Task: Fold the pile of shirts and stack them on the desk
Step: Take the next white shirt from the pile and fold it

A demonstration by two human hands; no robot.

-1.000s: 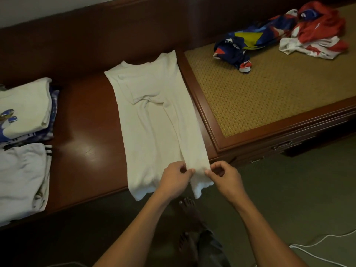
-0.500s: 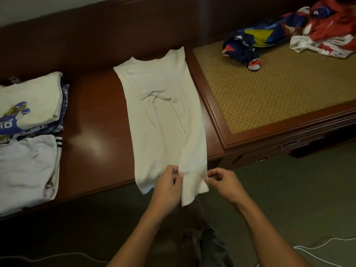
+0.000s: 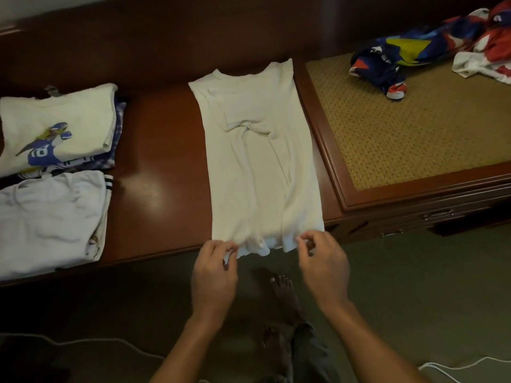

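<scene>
Left hand (image 3: 214, 275): fingers curled, thumb and forefinger pinching the near-left corner of the hem; nothing else in it.
Right hand (image 3: 323, 264): curled the same way, pinching the hem at its near-right corner, so I have one hand at each corner.
White shirt (image 3: 257, 161): lies flat on the desk (image 3: 154, 189), collar toward the back edge, hem lapping just over the front edge where I hold it. Both sides look turned in, making one long narrow panel with a bunched crease across the chest.
Step in hand: I judge the lengthwise folds done and the crosswise fold about to start.
Next move: it should call for lifting both corners together and carrying the hem up to the collar, kept level so the tucked sides don't slip out.
Cloth: thin, limp and soft, probably a cotton knit; I expect it to sag between my hands.
Folded stacks: at the desk's left end, a printed cream shirt (image 3: 55, 128) tops the one toward the back; a white shirt with a striped cuff (image 3: 47, 219) tops the one at the front edge.
Unfolded pile (image 3: 401, 56): blue, yellow, red and white shirts crumpled near the far right corner, so several remain.
Surfaces: glossy red-brown wood under the shirt; a coarse woven panel (image 3: 414, 128), wood-framed, under the pile.
Floor: dull green carpet, a white cord (image 3: 456, 366).
</scene>
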